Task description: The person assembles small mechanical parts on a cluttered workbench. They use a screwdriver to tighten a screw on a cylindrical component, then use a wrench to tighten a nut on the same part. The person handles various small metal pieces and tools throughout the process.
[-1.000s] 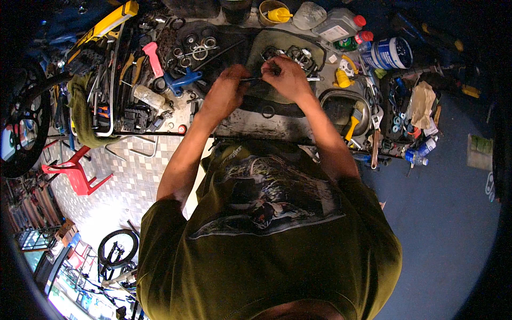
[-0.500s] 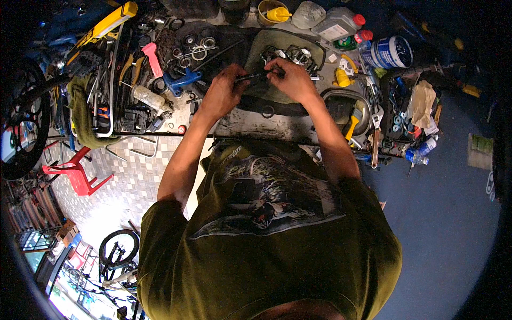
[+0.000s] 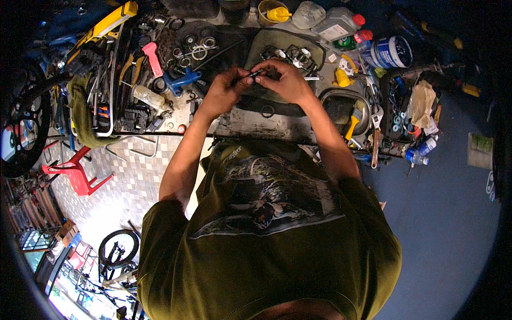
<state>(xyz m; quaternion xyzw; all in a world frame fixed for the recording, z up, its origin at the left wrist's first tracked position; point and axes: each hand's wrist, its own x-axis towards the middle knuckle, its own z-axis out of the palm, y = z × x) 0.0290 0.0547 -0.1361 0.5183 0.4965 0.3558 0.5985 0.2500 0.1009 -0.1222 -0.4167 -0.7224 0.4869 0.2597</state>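
My left hand (image 3: pixel 226 92) is closed in a pinch on a small dark, rod-like part (image 3: pixel 255 73). Against it, the fingertips of my right hand (image 3: pixel 285 81) are pinched on the part's other end; the fingers hide most of it. Both hands meet above the dark mat (image 3: pixel 250 101) on the workbench. Just beyond my right hand lie two silver-and-black metal parts (image 3: pixel 298 56), perhaps bicycle pedals. Several metal rings (image 3: pixel 199 53) rest on the mat beyond my left hand, and a black ring (image 3: pixel 267 111) lies nearer me.
To the left are a blue-handled tool (image 3: pixel 182 81), a pink-handled tool (image 3: pixel 153 60) and a grimy bottle (image 3: pixel 149 98). Rightward stand a grey jug (image 3: pixel 340 24), a blue-and-white tub (image 3: pixel 388 52) and a tray with a yellow-handled brush (image 3: pixel 353 124). A red chair (image 3: pixel 80 172) stands on the tiled floor.
My hands have come together: the right moved left and the left shifted slightly right. The dark part, earlier sticking out from my left hand, is now between both hands' fingertips.
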